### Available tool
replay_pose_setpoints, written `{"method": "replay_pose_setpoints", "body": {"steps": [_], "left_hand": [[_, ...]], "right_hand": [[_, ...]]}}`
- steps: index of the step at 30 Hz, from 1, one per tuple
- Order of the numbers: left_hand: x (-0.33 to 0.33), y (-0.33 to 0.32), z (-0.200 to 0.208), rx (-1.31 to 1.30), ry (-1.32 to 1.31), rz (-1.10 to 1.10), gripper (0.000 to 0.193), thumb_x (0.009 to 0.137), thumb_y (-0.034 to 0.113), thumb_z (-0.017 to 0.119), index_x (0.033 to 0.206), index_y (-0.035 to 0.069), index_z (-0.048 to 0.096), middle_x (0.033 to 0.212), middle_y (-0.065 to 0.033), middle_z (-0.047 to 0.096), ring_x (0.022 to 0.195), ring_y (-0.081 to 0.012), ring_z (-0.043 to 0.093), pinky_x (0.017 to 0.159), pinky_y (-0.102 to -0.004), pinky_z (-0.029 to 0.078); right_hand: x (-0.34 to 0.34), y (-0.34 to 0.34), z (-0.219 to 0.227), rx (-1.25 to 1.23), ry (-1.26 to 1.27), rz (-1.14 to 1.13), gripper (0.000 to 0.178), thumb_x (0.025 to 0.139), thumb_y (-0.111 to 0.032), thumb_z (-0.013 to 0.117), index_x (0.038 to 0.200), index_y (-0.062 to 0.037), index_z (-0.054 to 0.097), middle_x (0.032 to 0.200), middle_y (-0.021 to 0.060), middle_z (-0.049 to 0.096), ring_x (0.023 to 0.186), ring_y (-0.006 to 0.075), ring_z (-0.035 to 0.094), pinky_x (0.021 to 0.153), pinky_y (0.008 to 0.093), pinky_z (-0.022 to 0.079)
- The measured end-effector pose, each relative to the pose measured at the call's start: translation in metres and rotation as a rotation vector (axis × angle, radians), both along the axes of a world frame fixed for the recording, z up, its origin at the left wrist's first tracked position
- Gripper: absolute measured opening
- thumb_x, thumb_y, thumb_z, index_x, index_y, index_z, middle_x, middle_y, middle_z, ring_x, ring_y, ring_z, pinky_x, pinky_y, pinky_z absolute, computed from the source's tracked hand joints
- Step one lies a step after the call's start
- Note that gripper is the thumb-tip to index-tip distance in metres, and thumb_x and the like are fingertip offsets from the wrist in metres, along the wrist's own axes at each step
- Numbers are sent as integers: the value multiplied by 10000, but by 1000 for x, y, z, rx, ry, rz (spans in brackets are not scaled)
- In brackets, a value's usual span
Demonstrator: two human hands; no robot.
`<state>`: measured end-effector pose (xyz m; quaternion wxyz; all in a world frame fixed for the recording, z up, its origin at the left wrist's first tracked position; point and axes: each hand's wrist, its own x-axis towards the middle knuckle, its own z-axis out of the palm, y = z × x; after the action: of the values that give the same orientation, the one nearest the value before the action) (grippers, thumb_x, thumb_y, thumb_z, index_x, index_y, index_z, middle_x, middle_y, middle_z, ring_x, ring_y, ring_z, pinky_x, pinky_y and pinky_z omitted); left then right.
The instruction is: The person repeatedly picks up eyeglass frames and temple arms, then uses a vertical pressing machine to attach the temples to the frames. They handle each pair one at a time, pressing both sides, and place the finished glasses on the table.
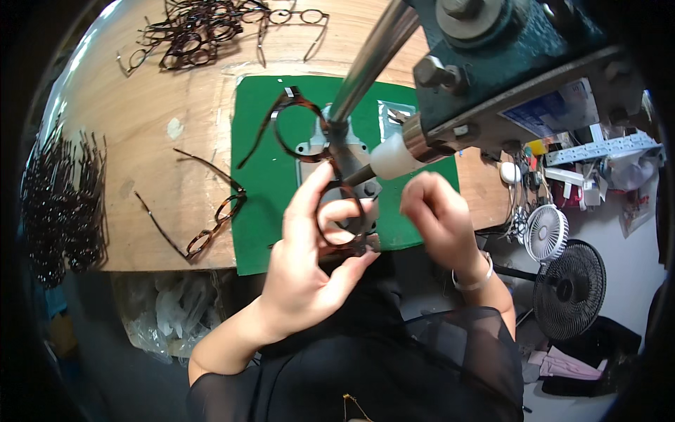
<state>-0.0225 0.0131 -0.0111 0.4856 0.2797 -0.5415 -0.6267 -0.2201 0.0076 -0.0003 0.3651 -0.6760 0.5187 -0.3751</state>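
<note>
My left hand (pixel 299 264) grips a dark tortoiseshell eyeglass frame (pixel 280 143) by its nearer rim, fingers wrapped about it and one passing through the rim. The frame is tilted, with its far rim and one temple pointing away from me over a green mat (pixel 264 211). Under it stands the grey metal base (pixel 308 172) of a bench press. The press's white collar (pixel 394 156) and dark rod come down from the right toward the frame. My right hand (pixel 443 218), curled closed, hovers right of the base; what its fingers hold, if anything, is hidden.
Another eyeglass frame (pixel 223 209) lies left of the mat. More frames (pixel 204 35) are heaped at the back, and dark temples (pixel 63 211) are piled far left. A metal post (pixel 373 60) and heavy press head (pixel 520 77) overhang the right. Fans (pixel 569 288) stand beyond.
</note>
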Motion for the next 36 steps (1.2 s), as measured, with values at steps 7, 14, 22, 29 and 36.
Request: {"method": "replay_pose_setpoints", "body": {"steps": [7,14,22,29,36], "left_hand": [[4,4,0,16,4,-22,813,709,-142,516,1356,44,60,1155,-177,478,939,-171,581,787,-256,474],[6,5,-1,48,43,-74,814,719,-135,540,1354,40,61,1143,-176,486,934,-171,581,785,-252,474],[3,3,-1,41,46,-127,809,720,-136,525,1354,28,51,1149,-191,479,923,-172,580,791,-260,476],[5,4,-7,-110,-84,-104,815,720,-138,531,1356,32,49,1141,-194,481,932,-171,569,775,-255,477],[2,4,-1,77,71,-158,838,730,-134,545,1358,71,29,1175,-180,460,887,-147,563,762,-244,475]], "right_hand": [[29,1,12,-117,-41,342,116,742,-37,647,789,-56,542,756,44,538,657,178,504,594,270,414],[27,-8,16,-259,15,398,139,668,-51,709,763,-73,610,722,26,577,672,176,518,593,266,420],[21,-2,11,-115,-148,337,132,666,-27,709,764,-58,626,723,33,594,682,167,527,667,277,437],[23,-4,17,-56,-128,376,166,647,-14,727,771,-53,623,714,31,588,651,153,516,655,264,435],[20,2,18,-81,-248,293,173,652,-8,731,767,-23,603,729,44,585,634,147,514,571,241,399]]}}
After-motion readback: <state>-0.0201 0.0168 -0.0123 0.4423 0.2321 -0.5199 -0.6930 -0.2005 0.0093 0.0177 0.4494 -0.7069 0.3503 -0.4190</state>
